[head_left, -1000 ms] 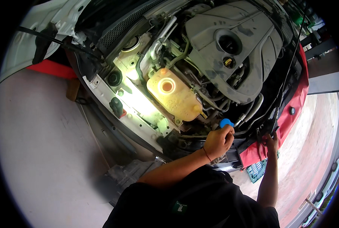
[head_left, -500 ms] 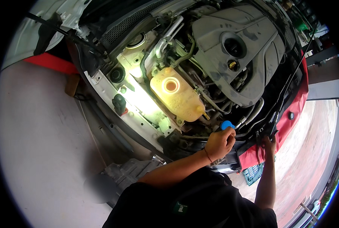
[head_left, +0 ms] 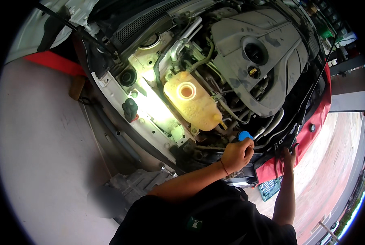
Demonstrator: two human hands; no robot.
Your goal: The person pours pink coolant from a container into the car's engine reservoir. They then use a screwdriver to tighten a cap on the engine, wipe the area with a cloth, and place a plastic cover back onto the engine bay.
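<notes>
The blue cap (head_left: 244, 135) sits at the far side of the left hand (head_left: 235, 156), just beyond the thumb and the curled fingers, its flat round face turned up and its near edge partly hidden behind them. Those fingers are bent in toward the palm with little gap between them, and they meet the rim of the cap in the view; whether they pinch it or only rest against it cannot be told. The cap lies near the lower end of the yellowed plastic tank (head_left: 199, 112), apart from it, and well apart from the round open mouth (head_left: 186, 91) on the tank's top. Pale hoses (head_left: 275, 121) run close by on the cap's right, with the grey engine cover (head_left: 268, 49) farther up. The right hand (head_left: 288, 157) is off to the right at the front edge of the engine bay, beside the red cover (head_left: 318, 116); its fingers are bent around or against something dark, too unclear to name, and how tightly they close cannot be told. Below, a teal case (head_left: 269, 189) shows past that edge.
</notes>
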